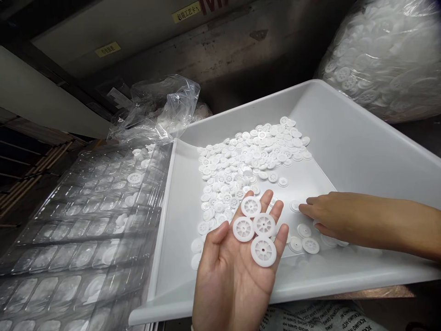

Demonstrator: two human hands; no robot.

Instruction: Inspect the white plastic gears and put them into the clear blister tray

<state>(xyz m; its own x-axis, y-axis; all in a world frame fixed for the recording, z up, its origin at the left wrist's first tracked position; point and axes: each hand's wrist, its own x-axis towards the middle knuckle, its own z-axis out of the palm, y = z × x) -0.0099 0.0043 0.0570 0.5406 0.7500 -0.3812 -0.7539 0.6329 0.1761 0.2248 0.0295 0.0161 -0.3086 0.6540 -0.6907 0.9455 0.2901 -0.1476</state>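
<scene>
Head view: the left hand (237, 278) is lying palm up with fingers spread wide, and four white spoked plastic wheels (264, 224) are resting loosely on its palm and fingers. The right hand (339, 220) is reaching, back uppermost, into a pale grey plastic bin (361, 151); its index fingertip is pointing to a loose wheel (295, 206), though whether it is gripping anything one cannot tell. Further loose wheels (310, 245) are lying flat below that hand, while a dense spread of wheels (255, 151) is covering the far and left parts of the bin floor. To the left, clear blister trays (65, 253) are standing beside the bin, with white parts showing in the compartments nearest it. Behind, crumpled clear film (182, 105) is catching light, and a bulging clear bag (389, 59) at upper right is holding more wheels
</scene>
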